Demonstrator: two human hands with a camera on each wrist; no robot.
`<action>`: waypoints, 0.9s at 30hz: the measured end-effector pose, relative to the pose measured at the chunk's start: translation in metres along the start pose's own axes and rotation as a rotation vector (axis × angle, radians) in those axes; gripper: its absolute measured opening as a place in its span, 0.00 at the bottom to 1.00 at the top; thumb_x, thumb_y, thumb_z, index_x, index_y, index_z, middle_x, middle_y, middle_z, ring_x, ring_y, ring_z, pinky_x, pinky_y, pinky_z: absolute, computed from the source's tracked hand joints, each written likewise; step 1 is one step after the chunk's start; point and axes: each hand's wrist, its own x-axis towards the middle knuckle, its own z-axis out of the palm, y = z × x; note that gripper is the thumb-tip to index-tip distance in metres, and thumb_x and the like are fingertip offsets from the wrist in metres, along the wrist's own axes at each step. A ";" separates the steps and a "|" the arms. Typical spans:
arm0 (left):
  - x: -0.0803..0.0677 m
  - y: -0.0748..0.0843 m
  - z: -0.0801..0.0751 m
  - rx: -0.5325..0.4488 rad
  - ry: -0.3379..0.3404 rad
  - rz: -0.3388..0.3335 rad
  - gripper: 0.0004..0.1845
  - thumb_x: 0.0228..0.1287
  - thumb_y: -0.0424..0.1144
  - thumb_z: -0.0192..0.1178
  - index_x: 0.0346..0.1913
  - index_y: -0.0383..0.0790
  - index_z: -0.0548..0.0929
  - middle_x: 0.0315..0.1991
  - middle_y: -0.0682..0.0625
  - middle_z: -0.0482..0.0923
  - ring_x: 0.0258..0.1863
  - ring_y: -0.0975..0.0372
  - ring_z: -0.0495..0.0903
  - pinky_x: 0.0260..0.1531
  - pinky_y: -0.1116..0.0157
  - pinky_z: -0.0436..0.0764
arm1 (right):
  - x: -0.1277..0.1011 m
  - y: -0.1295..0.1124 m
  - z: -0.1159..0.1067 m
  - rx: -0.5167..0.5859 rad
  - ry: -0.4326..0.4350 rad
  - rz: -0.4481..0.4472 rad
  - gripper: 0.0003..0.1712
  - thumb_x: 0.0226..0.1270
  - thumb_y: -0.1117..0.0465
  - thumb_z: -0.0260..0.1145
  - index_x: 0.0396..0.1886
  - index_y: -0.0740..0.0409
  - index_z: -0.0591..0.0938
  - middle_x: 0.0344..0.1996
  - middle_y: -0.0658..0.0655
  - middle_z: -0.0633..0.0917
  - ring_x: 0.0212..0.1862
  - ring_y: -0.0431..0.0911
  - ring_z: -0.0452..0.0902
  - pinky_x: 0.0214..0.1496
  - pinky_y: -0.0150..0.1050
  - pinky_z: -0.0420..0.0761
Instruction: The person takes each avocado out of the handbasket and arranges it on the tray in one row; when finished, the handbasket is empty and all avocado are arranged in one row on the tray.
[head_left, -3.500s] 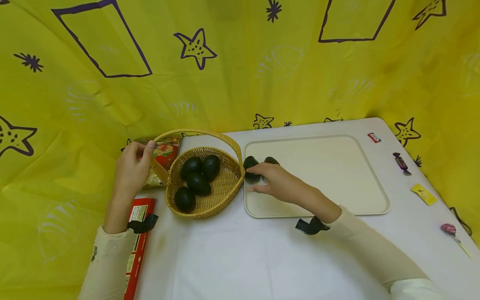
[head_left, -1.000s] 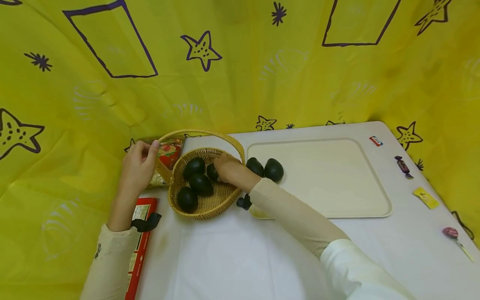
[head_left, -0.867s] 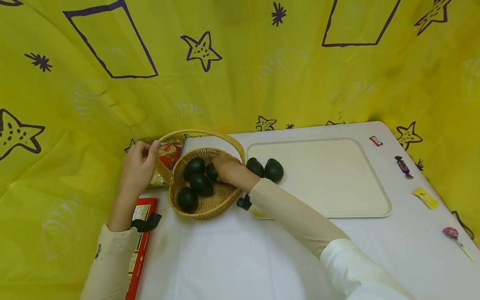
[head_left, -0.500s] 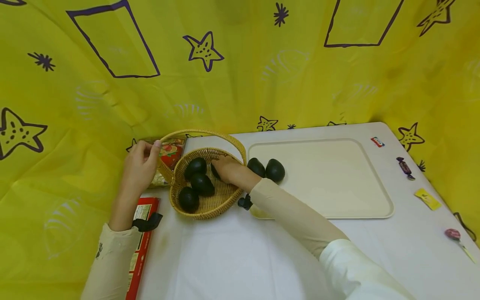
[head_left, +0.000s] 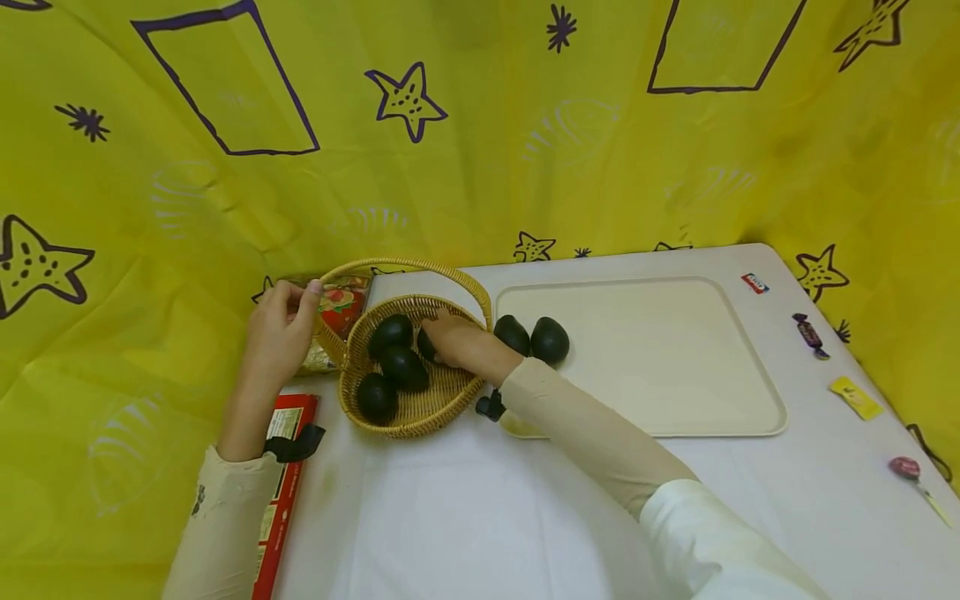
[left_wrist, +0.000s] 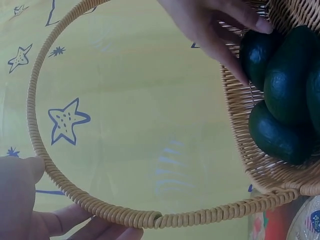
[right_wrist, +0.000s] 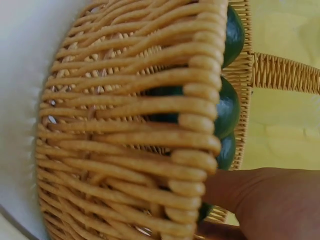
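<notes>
A wicker basket (head_left: 420, 408) stands on the white table, with three dark green avocados (head_left: 403, 367) lying loose inside. My left hand (head_left: 279, 333) grips the basket handle (head_left: 327, 276) at its left end; the left wrist view shows its fingers (left_wrist: 60, 220) curled under the handle (left_wrist: 150, 218). My right hand (head_left: 452, 337) reaches into the basket, thumb and fingers round a fourth avocado (head_left: 425, 342), which the left wrist view shows against the basket's wall (left_wrist: 256, 52). Two more avocados (head_left: 550, 340) sit at the left edge of the cream tray (head_left: 675, 367).
A red box (head_left: 276, 487) lies under my left forearm and a colourful snack packet (head_left: 339, 302) lies behind the basket. Small wrapped sweets (head_left: 809, 332) and a lollipop (head_left: 902, 467) lie along the table's right edge. A yellow patterned curtain (head_left: 480, 150) closes off the back and sides.
My right hand left the two avocados on the tray and moved left into the basket, where it now holds one. Over the last second it barely shifted. The left hand stayed put.
</notes>
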 end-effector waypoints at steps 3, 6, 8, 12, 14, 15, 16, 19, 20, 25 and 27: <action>-0.001 -0.002 -0.001 0.004 0.002 0.000 0.32 0.85 0.59 0.43 0.54 0.27 0.76 0.56 0.29 0.73 0.59 0.35 0.73 0.61 0.37 0.69 | 0.000 -0.001 0.003 0.035 -0.023 0.005 0.44 0.78 0.61 0.67 0.86 0.54 0.57 0.82 0.67 0.58 0.74 0.57 0.71 0.69 0.46 0.78; -0.003 -0.002 -0.001 0.009 0.009 0.002 0.32 0.85 0.59 0.44 0.53 0.27 0.76 0.55 0.30 0.74 0.57 0.37 0.74 0.58 0.39 0.70 | 0.002 -0.002 0.005 0.054 -0.034 -0.006 0.46 0.79 0.62 0.66 0.87 0.54 0.53 0.83 0.69 0.55 0.77 0.59 0.67 0.70 0.47 0.77; -0.003 -0.002 -0.002 0.013 0.007 0.007 0.33 0.84 0.60 0.44 0.52 0.28 0.76 0.52 0.32 0.74 0.52 0.39 0.74 0.53 0.43 0.71 | 0.003 -0.003 0.005 0.043 -0.025 -0.004 0.43 0.78 0.62 0.67 0.85 0.58 0.57 0.81 0.68 0.59 0.77 0.58 0.66 0.73 0.47 0.74; 0.000 -0.001 -0.001 0.011 0.006 0.022 0.33 0.84 0.61 0.44 0.51 0.28 0.76 0.48 0.34 0.75 0.46 0.44 0.73 0.46 0.51 0.69 | 0.007 -0.003 0.003 0.020 0.011 0.008 0.33 0.74 0.60 0.72 0.73 0.65 0.72 0.71 0.66 0.73 0.71 0.54 0.73 0.71 0.43 0.75; 0.001 0.000 -0.001 0.005 0.007 0.030 0.33 0.84 0.61 0.44 0.50 0.28 0.76 0.48 0.34 0.75 0.47 0.43 0.73 0.47 0.50 0.70 | 0.008 -0.002 0.002 0.022 0.026 0.012 0.28 0.72 0.59 0.74 0.66 0.66 0.77 0.66 0.65 0.78 0.67 0.53 0.75 0.68 0.42 0.77; 0.001 0.001 -0.001 0.002 0.009 0.031 0.33 0.84 0.61 0.45 0.50 0.28 0.76 0.49 0.33 0.75 0.48 0.43 0.74 0.49 0.49 0.70 | 0.009 -0.001 0.002 0.026 0.030 0.009 0.27 0.72 0.59 0.74 0.65 0.65 0.78 0.65 0.64 0.78 0.67 0.53 0.76 0.68 0.42 0.77; 0.001 0.001 -0.001 -0.002 0.011 0.029 0.32 0.84 0.60 0.45 0.50 0.27 0.76 0.49 0.33 0.74 0.49 0.42 0.74 0.50 0.48 0.71 | 0.010 -0.001 0.002 0.033 0.032 0.006 0.27 0.72 0.58 0.74 0.64 0.65 0.78 0.65 0.64 0.79 0.67 0.53 0.76 0.68 0.41 0.77; 0.000 0.002 -0.002 -0.002 0.009 0.022 0.32 0.84 0.59 0.45 0.50 0.27 0.76 0.50 0.32 0.74 0.50 0.41 0.74 0.51 0.47 0.71 | 0.010 0.000 0.004 0.064 0.040 -0.001 0.24 0.73 0.58 0.73 0.62 0.65 0.80 0.63 0.64 0.81 0.66 0.53 0.77 0.67 0.42 0.78; 0.000 0.002 -0.002 -0.001 0.008 0.021 0.32 0.84 0.60 0.45 0.51 0.27 0.76 0.50 0.33 0.74 0.49 0.42 0.74 0.50 0.48 0.71 | 0.011 0.001 0.004 0.074 0.047 -0.003 0.23 0.73 0.59 0.73 0.61 0.65 0.80 0.63 0.64 0.81 0.66 0.53 0.78 0.66 0.42 0.78; 0.000 0.003 -0.001 0.005 0.007 0.022 0.34 0.84 0.61 0.44 0.52 0.27 0.77 0.47 0.35 0.74 0.44 0.45 0.74 0.44 0.53 0.70 | 0.009 0.002 0.006 0.107 0.079 -0.010 0.19 0.72 0.60 0.74 0.56 0.66 0.82 0.57 0.64 0.85 0.61 0.53 0.82 0.61 0.42 0.82; 0.000 0.003 0.000 0.004 0.010 0.024 0.34 0.84 0.61 0.44 0.52 0.27 0.77 0.47 0.35 0.74 0.45 0.45 0.74 0.45 0.53 0.70 | 0.008 0.002 0.006 0.114 0.088 -0.016 0.18 0.72 0.60 0.74 0.54 0.66 0.83 0.55 0.65 0.86 0.58 0.53 0.83 0.59 0.42 0.83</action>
